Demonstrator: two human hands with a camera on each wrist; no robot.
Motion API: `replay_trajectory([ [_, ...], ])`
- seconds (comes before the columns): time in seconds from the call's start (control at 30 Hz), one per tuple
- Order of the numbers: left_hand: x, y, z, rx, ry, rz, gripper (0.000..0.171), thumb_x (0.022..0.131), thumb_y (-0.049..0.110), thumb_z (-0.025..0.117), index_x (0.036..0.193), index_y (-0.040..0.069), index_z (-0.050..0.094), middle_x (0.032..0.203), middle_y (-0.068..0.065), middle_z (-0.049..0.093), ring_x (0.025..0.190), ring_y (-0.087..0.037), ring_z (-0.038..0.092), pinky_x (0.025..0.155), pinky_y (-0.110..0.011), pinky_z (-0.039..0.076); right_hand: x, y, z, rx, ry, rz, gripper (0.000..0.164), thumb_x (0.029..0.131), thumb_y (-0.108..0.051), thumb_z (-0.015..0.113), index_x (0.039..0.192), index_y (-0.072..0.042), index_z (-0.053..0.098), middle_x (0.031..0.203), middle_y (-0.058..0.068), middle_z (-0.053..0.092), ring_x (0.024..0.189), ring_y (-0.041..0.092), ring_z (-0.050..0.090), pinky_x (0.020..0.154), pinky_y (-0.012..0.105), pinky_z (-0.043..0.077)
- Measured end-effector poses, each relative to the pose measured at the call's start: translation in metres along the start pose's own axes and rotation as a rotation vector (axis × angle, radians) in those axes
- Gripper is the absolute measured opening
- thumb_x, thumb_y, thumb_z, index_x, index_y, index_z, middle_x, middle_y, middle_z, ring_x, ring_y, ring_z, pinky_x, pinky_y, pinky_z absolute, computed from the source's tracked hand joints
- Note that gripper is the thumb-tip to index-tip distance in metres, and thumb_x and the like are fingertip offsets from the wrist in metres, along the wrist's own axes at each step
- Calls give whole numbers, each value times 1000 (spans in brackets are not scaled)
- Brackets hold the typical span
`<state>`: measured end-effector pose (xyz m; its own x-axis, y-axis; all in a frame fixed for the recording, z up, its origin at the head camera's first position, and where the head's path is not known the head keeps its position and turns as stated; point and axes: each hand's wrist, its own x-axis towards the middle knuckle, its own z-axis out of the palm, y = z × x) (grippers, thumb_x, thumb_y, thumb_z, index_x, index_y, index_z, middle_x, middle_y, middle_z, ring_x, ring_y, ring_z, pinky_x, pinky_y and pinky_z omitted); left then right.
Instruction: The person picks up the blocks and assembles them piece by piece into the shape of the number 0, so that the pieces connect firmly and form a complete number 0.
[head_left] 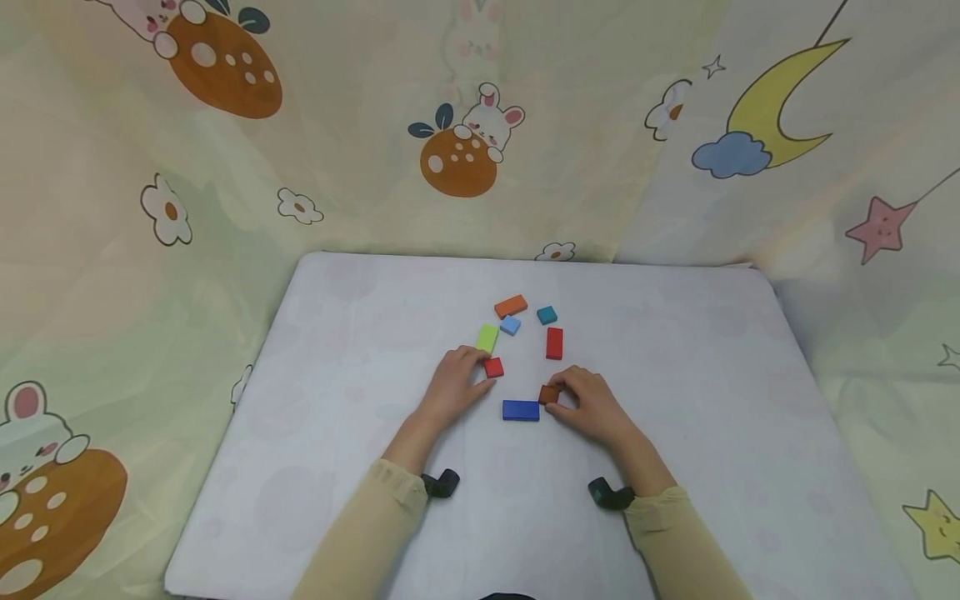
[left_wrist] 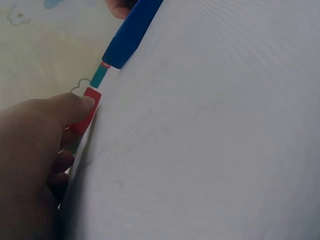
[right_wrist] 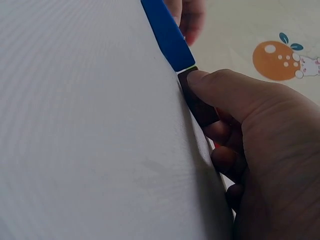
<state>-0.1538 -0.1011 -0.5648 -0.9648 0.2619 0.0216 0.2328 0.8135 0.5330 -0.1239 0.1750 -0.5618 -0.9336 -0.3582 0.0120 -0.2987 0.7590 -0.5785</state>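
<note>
My left hand [head_left: 453, 385] pinches a small red block [head_left: 493, 367] between thumb and fingers, beside a lime green block [head_left: 487, 338]. In the left wrist view the thumb lies on the face of the same red block [left_wrist: 90, 111]. My right hand [head_left: 592, 404] holds a small brown block [head_left: 548, 395] by its sides. The brown block is right at the right end of a long blue block [head_left: 521, 410] that lies flat. In the right wrist view the thumb covers part of the brown block [right_wrist: 199, 102].
Farther back lie an orange block [head_left: 511, 307], a light blue block [head_left: 511, 325], a teal block [head_left: 547, 315] and a long red block [head_left: 554, 343], forming a rough ring with the others. A white-covered table [head_left: 337, 517] carries them. Patterned cloth [head_left: 360, 167] hangs behind.
</note>
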Motion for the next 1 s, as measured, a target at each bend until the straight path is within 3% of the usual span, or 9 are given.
replay_trajectory([
  [0.2, 1, 0, 1, 27, 33, 31, 41, 89, 33, 73, 126, 19, 63, 122, 1, 62, 112, -18, 57, 99, -35, 51, 0, 1, 0, 4, 0, 8, 33, 84, -31, 78, 112, -27, 62, 105, -9, 62, 102, 13, 55, 93, 41, 47],
  [0.5, -6, -1, -1, -13, 112, 86, 43, 88, 33, 75, 127, 19, 64, 119, 1, 64, 111, -17, 58, 99, -35, 51, 0, 1, 0, 3, 1, 0, 33, 85, -31, 77, 113, -25, 62, 106, -7, 63, 102, 14, 56, 93, 42, 47],
  [0.73, -20, -5, -3, 14, 114, 159, 46, 86, 32, 77, 129, 20, 65, 116, 1, 64, 104, -16, 59, 92, -33, 53, 0, 1, 0, -2, 4, -4, 33, 85, -32, 77, 113, -25, 63, 106, -7, 63, 103, 15, 56, 94, 43, 47],
  [1.0, -33, -8, 0, 27, 100, 193, 42, 86, 32, 77, 125, 23, 67, 113, 3, 63, 100, -13, 57, 88, -30, 52, 0, -1, -1, 15, 9, -8, 32, 85, -31, 77, 113, -24, 63, 106, -7, 63, 102, 16, 56, 94, 43, 47],
])
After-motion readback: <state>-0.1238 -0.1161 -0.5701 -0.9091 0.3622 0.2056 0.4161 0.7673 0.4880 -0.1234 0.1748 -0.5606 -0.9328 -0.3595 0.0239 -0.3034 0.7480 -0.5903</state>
